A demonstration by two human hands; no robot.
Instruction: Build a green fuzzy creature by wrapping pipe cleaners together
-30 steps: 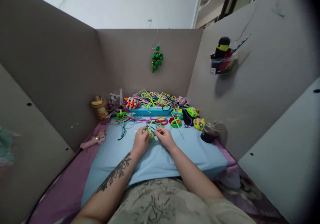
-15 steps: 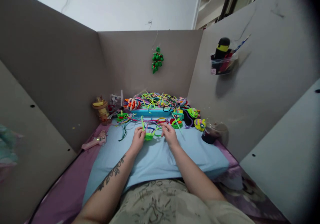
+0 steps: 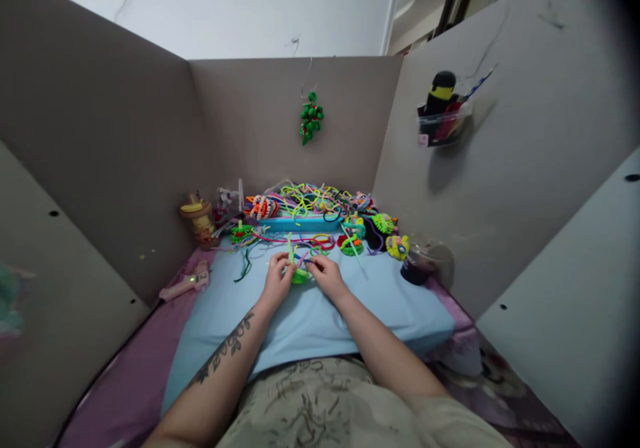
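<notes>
My left hand [image 3: 278, 276] is closed on a bright green coiled pipe-cleaner piece [image 3: 300, 277], with loose stems sticking up from it. A pink stem and a blue pipe cleaner [image 3: 301, 259] run across between my hands. My right hand [image 3: 326, 276] pinches the blue pipe cleaner at its right end, close to my left fingers. Both hands are just above the light blue cloth [image 3: 310, 331]. Behind them lie several loose coloured stems and loops, partly hidden by my fingers.
A blue tray [image 3: 300, 225] heaped with pipe cleaners stands at the back. Finished pieces, such as a yellow one [image 3: 398, 247], lie to its right, near a dark cup [image 3: 416, 271]. On the left are a pink glue gun [image 3: 186, 283] and a tan cup [image 3: 199, 219]. Panels enclose three sides.
My right hand has moved left, close to my left hand, and now pinches the blue strand. The green loop it was beside is further back. The view has shifted slightly.
</notes>
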